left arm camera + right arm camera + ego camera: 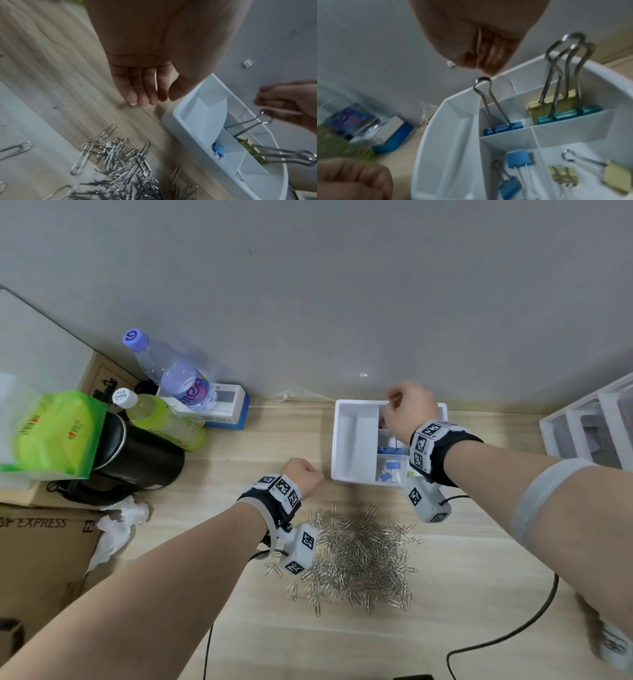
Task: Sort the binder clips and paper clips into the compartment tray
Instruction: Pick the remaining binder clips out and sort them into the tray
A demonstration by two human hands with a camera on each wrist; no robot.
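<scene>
Head view shows the pale wood-grain table point(260, 628) carrying a white plastic compartment tray point(352, 440) just right of the left hand point(303, 475), with the right hand point(407, 409) over its far compartments. A heap of silver wire paper clips point(363, 556) lies near both wrists, on the person's side of the tray. Blue, gold and teal metal binder clips point(518, 161) sit in the tray's small compartments. The left hand's fingers curl loosely and hold nothing, their tips on the table. The right hand's fingers are bunched together, blurred; whether they pinch anything cannot be told.
</scene>
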